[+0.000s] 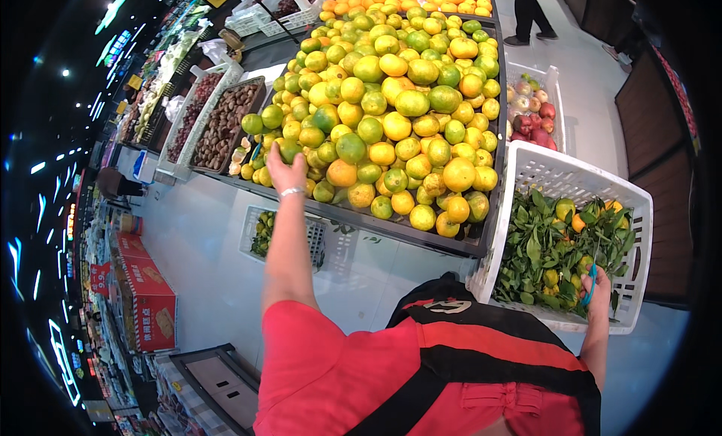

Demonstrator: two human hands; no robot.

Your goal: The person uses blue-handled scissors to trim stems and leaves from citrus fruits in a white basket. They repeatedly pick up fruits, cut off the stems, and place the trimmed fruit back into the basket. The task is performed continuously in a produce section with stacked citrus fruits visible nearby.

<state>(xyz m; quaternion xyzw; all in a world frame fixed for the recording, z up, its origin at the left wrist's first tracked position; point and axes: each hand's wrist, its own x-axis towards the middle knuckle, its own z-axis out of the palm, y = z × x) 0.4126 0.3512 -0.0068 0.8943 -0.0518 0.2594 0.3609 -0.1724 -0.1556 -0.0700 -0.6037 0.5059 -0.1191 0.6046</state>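
Note:
My left hand [286, 170], with a bracelet at the wrist, reaches to the near left edge of a heap of yellow-green mandarins [395, 126]. Its thumb and fingers are spread around the near side of a green mandarin [290, 148]; whether they grip it is unclear. In my right hand [602, 292] are scissors with teal handles [590, 285], held over a white plastic crate [572, 160]. Leafy mandarin sprigs [533, 247] fill this crate, with several orange and green fruits among the leaves.
A dark display edge [366, 224] borders the heap. On the floor stands another crate [248, 233] of leafy fruit. Apples [533, 123] lie in a crate at the right; brown nuts or small fruits [228, 117] and grapes [194, 112] are at the left. A person [528, 13] walks beyond.

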